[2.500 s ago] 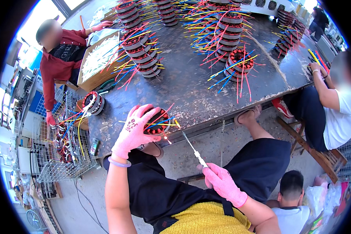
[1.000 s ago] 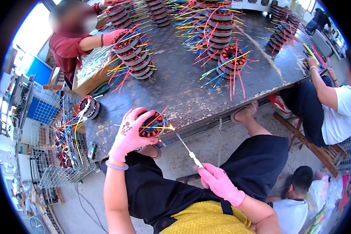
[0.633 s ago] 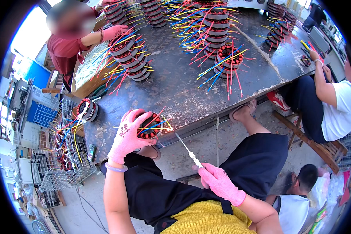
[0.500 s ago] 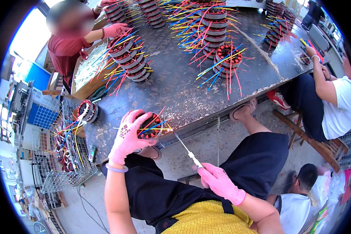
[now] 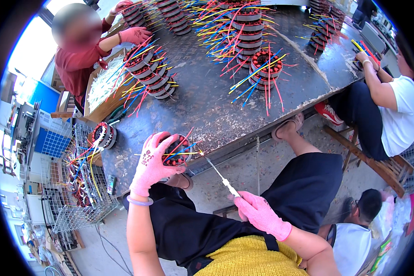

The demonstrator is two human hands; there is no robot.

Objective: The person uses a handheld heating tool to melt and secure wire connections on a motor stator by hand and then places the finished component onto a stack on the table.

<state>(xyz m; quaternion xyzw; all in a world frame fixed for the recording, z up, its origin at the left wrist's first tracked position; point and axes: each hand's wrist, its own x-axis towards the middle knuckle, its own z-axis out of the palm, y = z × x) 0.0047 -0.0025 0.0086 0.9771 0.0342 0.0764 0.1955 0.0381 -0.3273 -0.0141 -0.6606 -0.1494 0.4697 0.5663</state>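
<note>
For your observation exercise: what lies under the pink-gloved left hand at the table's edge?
Under the left hand sits a round motor stator with red, blue and yellow wires sticking out, on the dark table. The glove covers its left side, so that part cannot be seen.

Left hand [image 5: 152, 166], pink-gloved, clasps a round wound motor stator with coloured wire leads [image 5: 176, 152] at the near edge of the dark metal surface [image 5: 207, 103]; right hand [image 5: 261, 214], pink-gloved, grips a thin white-handled metal pick [image 5: 220, 175], tip near the stator; stacked stators [image 5: 152, 76] lie farther back.
</note>
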